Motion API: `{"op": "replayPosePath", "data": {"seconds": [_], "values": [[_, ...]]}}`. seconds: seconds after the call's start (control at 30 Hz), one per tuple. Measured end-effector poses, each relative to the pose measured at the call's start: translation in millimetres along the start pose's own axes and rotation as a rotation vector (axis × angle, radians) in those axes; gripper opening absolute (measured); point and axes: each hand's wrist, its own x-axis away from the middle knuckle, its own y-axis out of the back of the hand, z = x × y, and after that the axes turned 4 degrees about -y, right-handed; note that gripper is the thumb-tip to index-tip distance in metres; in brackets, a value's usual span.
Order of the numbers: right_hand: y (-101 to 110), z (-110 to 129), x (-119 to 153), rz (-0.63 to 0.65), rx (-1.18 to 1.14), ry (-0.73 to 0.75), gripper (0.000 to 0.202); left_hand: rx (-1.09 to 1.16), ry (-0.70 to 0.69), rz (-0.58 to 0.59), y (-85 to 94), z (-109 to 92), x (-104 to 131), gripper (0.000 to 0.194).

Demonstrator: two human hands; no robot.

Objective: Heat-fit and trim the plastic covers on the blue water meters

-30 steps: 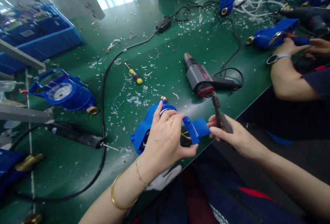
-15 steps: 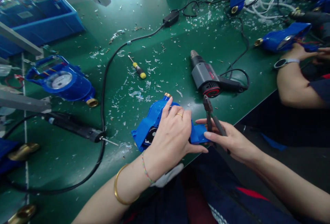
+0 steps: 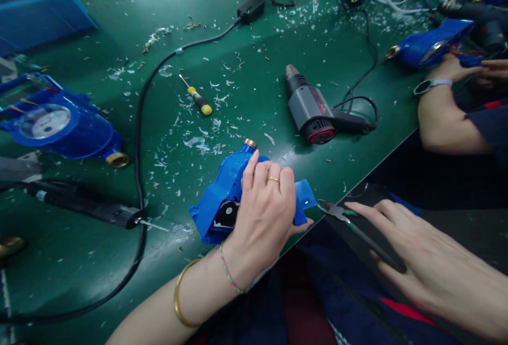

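My left hand (image 3: 265,202) is wrapped over a blue plastic water meter (image 3: 222,191) with a brass threaded end, holding it at the table's front edge. The meter's blue flap (image 3: 305,195) sticks out to the right of my fingers. In my right hand (image 3: 413,244) is a pair of pliers (image 3: 365,239) with dark green handles. Their jaws point left and lie close to the flap's corner; whether they touch it I cannot tell. Part of the meter is hidden under my left palm.
A grey heat gun (image 3: 311,109) lies beyond the meter, a yellow-black screwdriver (image 3: 196,95) farther left. A corded electric screwdriver (image 3: 87,205) and another blue water meter (image 3: 59,123) are at left. A co-worker's hand (image 3: 452,70) works at right. Plastic scraps litter the green table (image 3: 246,85).
The pliers have swung from upright to pointing left, with their jaws now lower and by the flap. My right hand has moved right and turned. The view has shifted slightly.
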Motion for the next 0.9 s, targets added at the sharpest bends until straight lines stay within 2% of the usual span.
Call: {"op": "replayPosePath", "data": {"seconds": [0.1,0.37,0.53,0.67,0.9], "values": [[-2,8,-2,0.065,-0.046,-0.028,0.066,-0.018,-0.009,-0.017,-2.8,0,1,0.053],[-8,17,-4,0.126,-0.089,-0.057,0.074,-0.026,-0.046,-0.053,-7.8,1,6,0.040],[-11,26,-6,0.068,-0.070,-0.057,0.075,-0.029,-0.086,-0.102,-8.1,1,9,0.031],[-12,31,-7,0.044,-0.080,-0.069,0.075,0.034,-0.072,-0.137,-7.0,1,12,0.034],[-12,30,-4,0.016,-0.075,0.004,0.082,0.092,-0.089,-0.130,-4.7,1,16,0.039]]}}
